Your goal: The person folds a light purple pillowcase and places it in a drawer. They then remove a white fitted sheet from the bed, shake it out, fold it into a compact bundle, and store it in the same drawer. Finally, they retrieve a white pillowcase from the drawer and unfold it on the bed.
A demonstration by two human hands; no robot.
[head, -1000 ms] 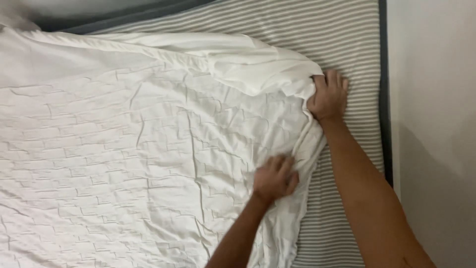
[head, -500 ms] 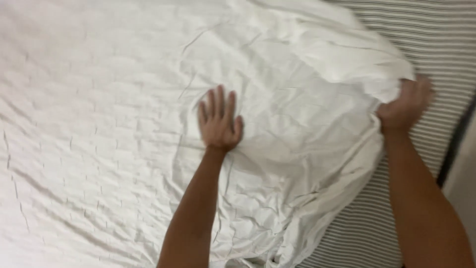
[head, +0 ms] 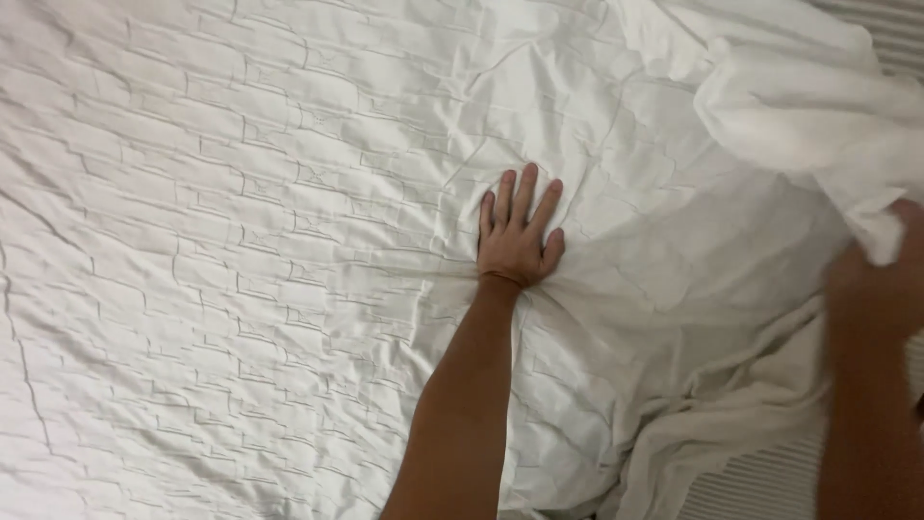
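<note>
We see a large white quilted cover [head: 241,241] spread over the bed, and it fills almost the whole view. Its stitched pattern looks like rows of bricks, and these rows run slightly slanted from the upper left to the lower right. We cannot tell the long axis of the cover, because its edges go out of the view on the left, the top and the bottom. On the right side the cover is not flat: a thick fold [head: 808,106] of it is lifted and turned over near the upper right corner, and below it the edge lies gathered in loose wrinkles.

Our left hand [head: 517,236] rests on the cover near the middle. Its fingers [head: 525,193] are stretched out and a little spread, pointing up in the view, and the palm presses flat on the fabric. It grips nothing; small creases run out from the wrist.

Our right hand [head: 881,279] is at the right edge and is blurred. It is just under the lifted fold and touches it, but we cannot tell whether its fingers are closed on the fabric.

In the lower right corner a striped sheet [head: 760,486] shows beside the cover's edge.
</note>
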